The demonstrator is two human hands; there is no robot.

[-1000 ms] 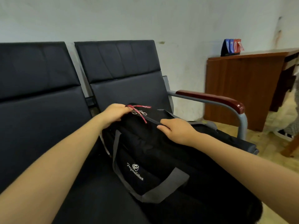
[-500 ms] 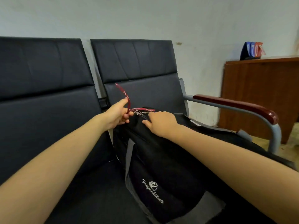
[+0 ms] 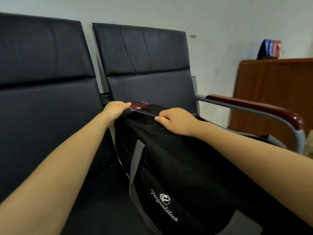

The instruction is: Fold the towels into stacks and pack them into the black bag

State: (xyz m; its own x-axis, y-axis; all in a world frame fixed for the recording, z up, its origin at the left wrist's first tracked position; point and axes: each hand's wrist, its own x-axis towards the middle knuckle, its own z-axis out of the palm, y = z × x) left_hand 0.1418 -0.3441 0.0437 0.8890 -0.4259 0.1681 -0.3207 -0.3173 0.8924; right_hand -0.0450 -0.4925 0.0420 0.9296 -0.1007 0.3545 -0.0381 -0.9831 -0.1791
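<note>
- Black bag [image 3: 177,167]: lying lengthwise on the right-hand seat [image 3: 149,92] of a joined row, far end near the backrest, grey strap [image 3: 135,167] hanging down its near side; zip line along the top looks closed, though blurred.
- Left hand [image 3: 115,108]: fingers curled round the red zipper pull [image 3: 138,106] at the bag's far end.
- Right hand [image 3: 176,120]: fingers bent over the top edge, gripping the fabric beside the zip.
- Towels: none in view; probably inside already, not confirmable.
- Risk, snag: inner cloth caught in the slider if pulled fast over a bulging load.
- Risk, slip: red pull thin and blurred; easily lost from the pinch under a hard tug.
- Risk, shift: bag dragged toward the armrest [image 3: 254,107] or off the seat front if the bracing grip loosens.
- Risk, strain: pull torn loose if yanked at an angle to the zip.
</note>
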